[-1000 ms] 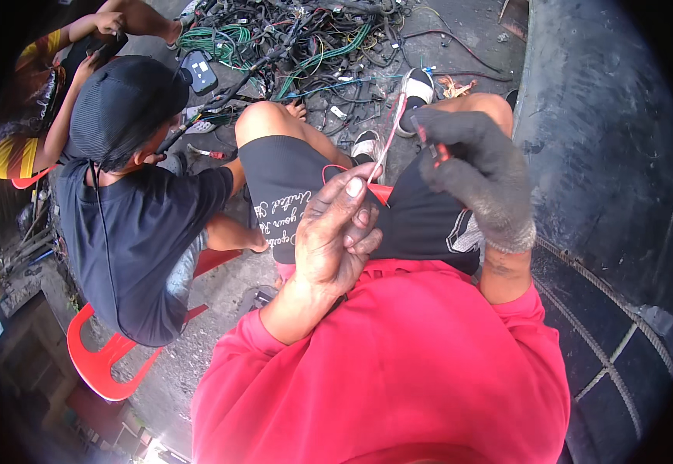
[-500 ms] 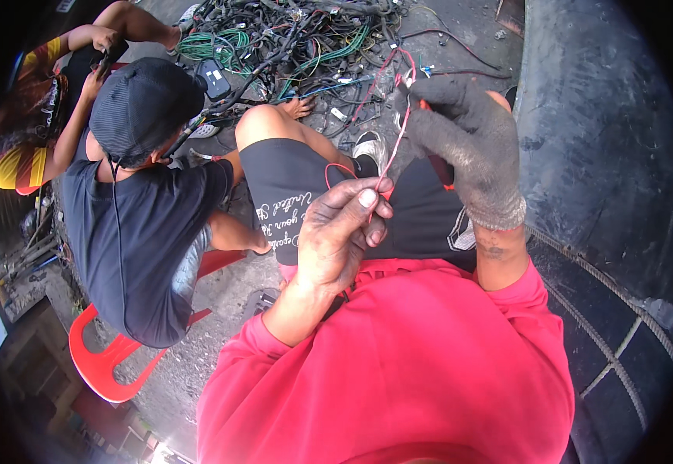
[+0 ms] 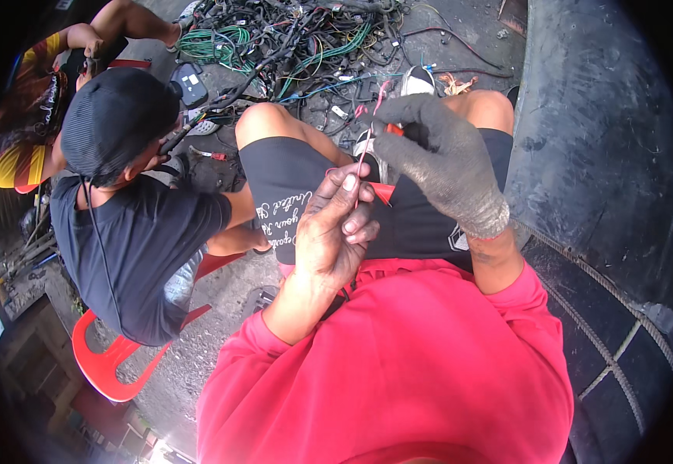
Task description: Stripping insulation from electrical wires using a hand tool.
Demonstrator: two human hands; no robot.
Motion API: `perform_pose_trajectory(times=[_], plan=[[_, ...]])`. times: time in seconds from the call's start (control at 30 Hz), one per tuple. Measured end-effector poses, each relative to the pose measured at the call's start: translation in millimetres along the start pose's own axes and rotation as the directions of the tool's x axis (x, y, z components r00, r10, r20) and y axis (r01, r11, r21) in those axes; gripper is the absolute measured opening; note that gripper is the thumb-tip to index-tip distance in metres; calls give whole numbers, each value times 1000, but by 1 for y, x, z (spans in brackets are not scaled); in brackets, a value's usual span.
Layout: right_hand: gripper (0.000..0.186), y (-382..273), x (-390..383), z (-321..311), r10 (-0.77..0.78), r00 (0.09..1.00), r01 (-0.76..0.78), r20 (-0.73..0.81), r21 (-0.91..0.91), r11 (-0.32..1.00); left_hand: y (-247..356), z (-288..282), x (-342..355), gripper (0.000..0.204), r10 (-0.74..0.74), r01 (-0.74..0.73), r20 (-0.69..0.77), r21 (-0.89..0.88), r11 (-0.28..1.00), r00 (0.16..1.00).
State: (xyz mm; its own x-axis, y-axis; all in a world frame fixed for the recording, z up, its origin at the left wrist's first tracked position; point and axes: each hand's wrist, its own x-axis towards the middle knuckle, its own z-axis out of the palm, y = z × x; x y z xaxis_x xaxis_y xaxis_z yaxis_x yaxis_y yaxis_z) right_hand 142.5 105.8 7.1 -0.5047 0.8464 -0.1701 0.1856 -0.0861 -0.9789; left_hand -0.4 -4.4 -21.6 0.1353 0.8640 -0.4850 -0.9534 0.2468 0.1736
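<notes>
My left hand (image 3: pixel 333 220), bare and smudged with dirt, pinches a thin pink-red wire (image 3: pixel 363 151) between thumb and fingers over my lap. The wire rises from the pinch toward my right hand (image 3: pixel 449 158), which wears a dark grey knit glove. Its fingers are curled, with the fingertips close beside the wire. A small orange-red piece (image 3: pixel 394 129) shows between the gloved thumb and fingers; its kind is hidden by the hand. Near the wire's upper end hang short pink wire strands (image 3: pixel 361 110).
A tangled heap of wiring harnesses (image 3: pixel 305 46) with green wire coils (image 3: pixel 220 46) lies ahead. At left, a co-worker in a black cap (image 3: pixel 116 124) sits on a red plastic chair (image 3: pixel 108 363); another person (image 3: pixel 35 116) sits behind. A dark panel (image 3: pixel 592 116) with ropes (image 3: pixel 584 255) stands at right.
My gloved right hand has come down and left, and my left hand has shifted slightly left. My right knee now shows below the glove. The near co-worker has leaned left.
</notes>
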Motion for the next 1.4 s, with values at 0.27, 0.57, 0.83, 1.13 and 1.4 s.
perform_pose_trajectory(times=[0.27,0.57,0.83,1.13,1.4], plan=[[18,-15,-13,2,-264,960,278,90,-358,891,3,6,-2,21,52,-54,-44,-25,998,998],[24,-6,-16,-1,-433,875,484,217,-441,756,4,9,-4,20,134,-129,-93,61,990,987],[18,-4,-16,5,-489,863,490,128,-451,746,4,12,-5,27,206,-186,-106,174,967,973],[19,-3,-16,9,-525,846,508,99,-449,735,3,8,-4,21,246,-240,-11,186,953,969],[25,-11,-15,7,-551,822,542,144,-492,681,3,9,-5,24,266,-258,-21,182,949,964]])
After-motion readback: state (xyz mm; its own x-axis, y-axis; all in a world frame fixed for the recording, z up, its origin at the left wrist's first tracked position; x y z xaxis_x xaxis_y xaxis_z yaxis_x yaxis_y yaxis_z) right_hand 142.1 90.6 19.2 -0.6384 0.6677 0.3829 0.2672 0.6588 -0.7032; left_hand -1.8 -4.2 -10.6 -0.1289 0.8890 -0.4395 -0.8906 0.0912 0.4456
